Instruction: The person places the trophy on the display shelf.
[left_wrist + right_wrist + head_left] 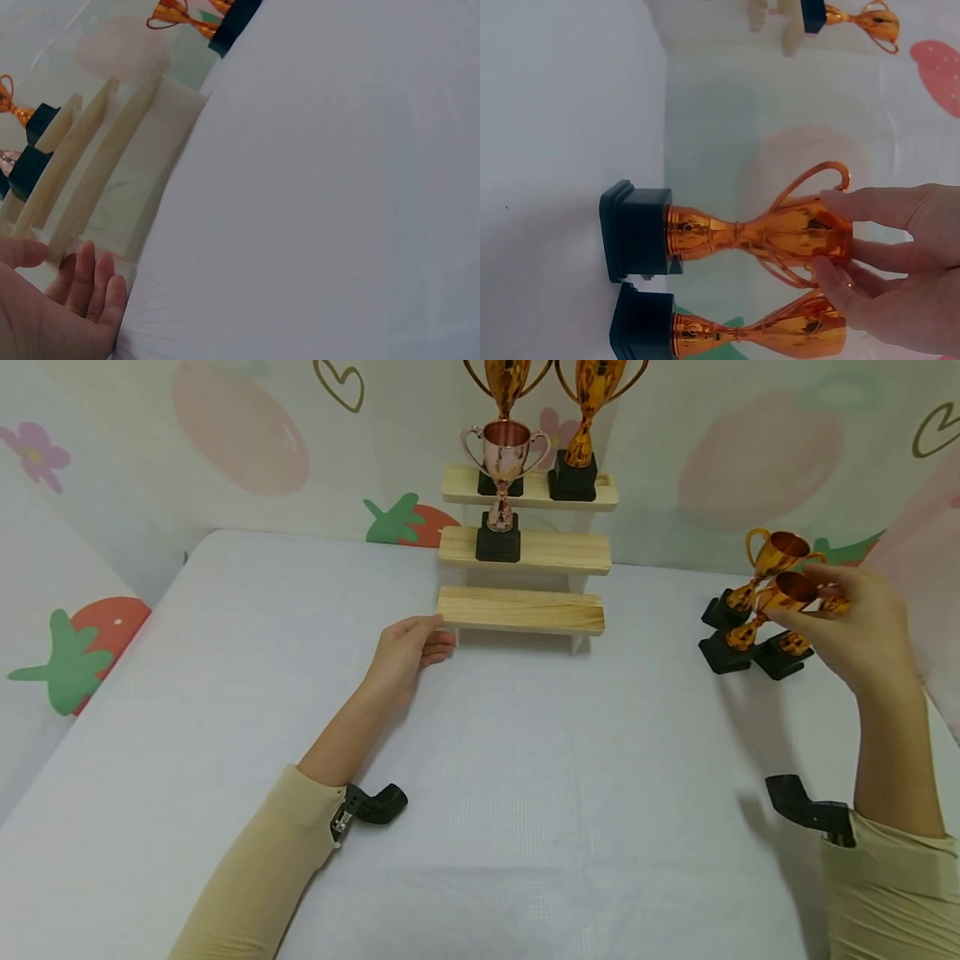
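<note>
My left hand [408, 652] pinches the left end of the lowest plank of a three-tier wooden stand [521, 610]. In the left wrist view the thumb lies over the plank [112, 157] and the fingers curl below it. At the right my right hand [862, 618] grips the cup of a gold trophy [795, 232] between thumb and fingers; its black base [641, 232] points down toward the table. Right beside it stands a second gold trophy [802, 330], its cup partly hidden by the hand in the head view. Another gold trophy [776, 553] is behind them.
A rose-gold trophy [504, 452] stands on the middle tier. On the top tier are two larger gold trophies, one at the right [592, 393] and one behind the rose-gold one. A white cloth [525, 793] covers the table; a strawberry-patterned curtain [405, 452] hangs behind.
</note>
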